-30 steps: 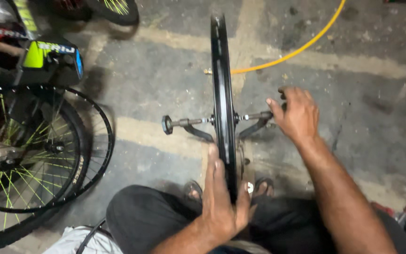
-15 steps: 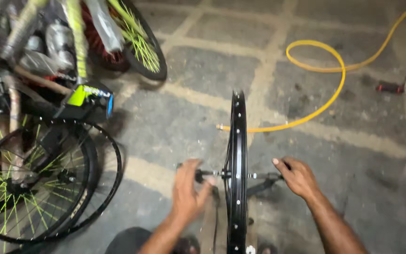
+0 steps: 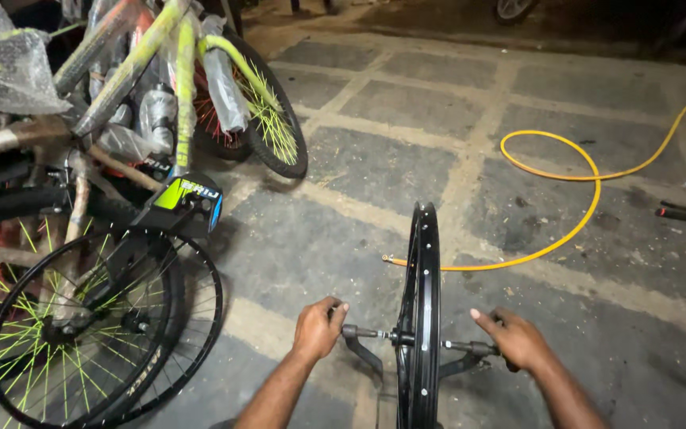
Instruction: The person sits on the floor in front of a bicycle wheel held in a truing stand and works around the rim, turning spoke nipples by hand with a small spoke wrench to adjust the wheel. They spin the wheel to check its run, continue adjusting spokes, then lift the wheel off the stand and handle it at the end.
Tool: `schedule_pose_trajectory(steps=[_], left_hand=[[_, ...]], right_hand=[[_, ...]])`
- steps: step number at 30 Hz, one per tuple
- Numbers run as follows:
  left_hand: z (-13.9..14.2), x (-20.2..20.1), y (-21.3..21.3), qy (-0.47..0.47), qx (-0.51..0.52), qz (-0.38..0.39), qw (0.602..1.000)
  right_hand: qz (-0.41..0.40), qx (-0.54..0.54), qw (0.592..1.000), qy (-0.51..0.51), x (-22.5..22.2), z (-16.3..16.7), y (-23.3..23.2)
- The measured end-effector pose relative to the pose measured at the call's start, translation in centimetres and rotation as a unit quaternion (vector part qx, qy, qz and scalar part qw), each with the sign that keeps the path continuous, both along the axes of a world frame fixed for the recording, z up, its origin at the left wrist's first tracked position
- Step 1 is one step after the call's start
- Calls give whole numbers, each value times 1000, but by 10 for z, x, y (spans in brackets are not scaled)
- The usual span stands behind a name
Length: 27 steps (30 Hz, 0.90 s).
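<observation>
A bare black bicycle rim (image 3: 423,318) stands upright on edge in front of me, held in a small truing stand with an axle through its hub. My left hand (image 3: 317,327) is closed around the left end of the axle (image 3: 363,333). My right hand (image 3: 514,338) grips the right end of the axle and the stand's arm (image 3: 464,364). Both forearms reach in from the bottom of the view.
Bicycles wrapped in plastic (image 3: 144,87) lean at the left, with black wheels with neon-green spokes (image 3: 81,334) close to my left arm. A yellow hose (image 3: 573,183) loops over the paved floor at the right. Dark tools (image 3: 680,213) lie at the far right.
My left hand has moved from the rim's near edge down to the axle's left end. The view has tilted up, showing more floor and the hose loop.
</observation>
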<state>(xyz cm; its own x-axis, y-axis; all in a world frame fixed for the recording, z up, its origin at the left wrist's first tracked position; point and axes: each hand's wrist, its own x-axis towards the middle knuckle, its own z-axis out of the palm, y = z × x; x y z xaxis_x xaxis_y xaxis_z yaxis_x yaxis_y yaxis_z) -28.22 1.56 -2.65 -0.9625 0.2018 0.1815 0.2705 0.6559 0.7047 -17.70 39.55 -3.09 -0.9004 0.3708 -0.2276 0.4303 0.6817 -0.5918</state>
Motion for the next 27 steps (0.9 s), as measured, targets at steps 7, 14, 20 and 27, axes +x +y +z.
schedule_pose_trajectory(steps=[7, 14, 20, 27], left_hand=[[5, 2, 4, -9, 5, -6, 1000], [12, 5, 5, -40, -10, 1, 999], [15, 6, 4, -10, -2, -1, 1000], [8, 5, 6, -6, -5, -3, 1000]], right_hand=[[-52, 105, 935, 335, 35, -24, -24], [7, 1, 999, 37, -1, -6, 7], [-21, 136, 921, 364, 39, -30, -23], [8, -25, 1000, 6, 2, -13, 10]])
